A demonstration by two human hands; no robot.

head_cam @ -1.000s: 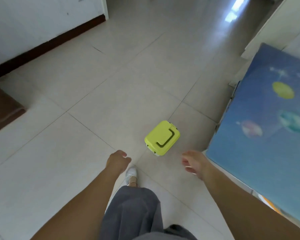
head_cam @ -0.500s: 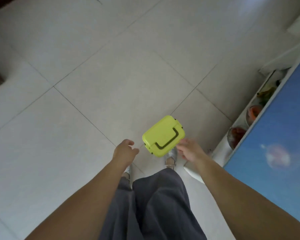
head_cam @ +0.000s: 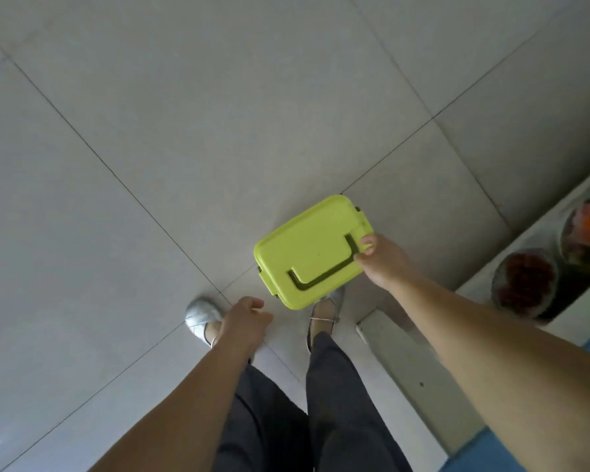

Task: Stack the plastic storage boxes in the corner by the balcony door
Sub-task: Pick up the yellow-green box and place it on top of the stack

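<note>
Floor (head_cam: 150, 131): pale grey tiles w/ thin dark grout lines crossing diag., matte, soft light. Whole upper and left part of view is bare tile, so open room to move lies that way.

Right side is tight: a white shelf unit (head_cam: 532, 267) runs along the right edge, its lower ledge (head_cam: 399, 362) jutting toward the feet, a blue surface (head_cam: 511, 451) at bottom right. Two glass jars (head_cam: 525, 284) w/ red-orange contents sit in the shelf, side by side.

Box (head_cam: 312, 250): lime-green plastic, lid on, dark handle folded flat on the lid, on the floor just ahead of the right shoe (head_cam: 324, 311), turned at an angle to the grout lines. Its right end is near the shelf but apart from it.

Right hand (head_cam: 385, 264) is at box's right end, thumb and fingertips curled onto the lid edge by the handle corner; grip looks light. Left hand (head_cam: 242, 321) hovers over the left shoe (head_cam: 201, 315), fingers loosely curled, holding nothing, near box's left corner but not touching.
</note>
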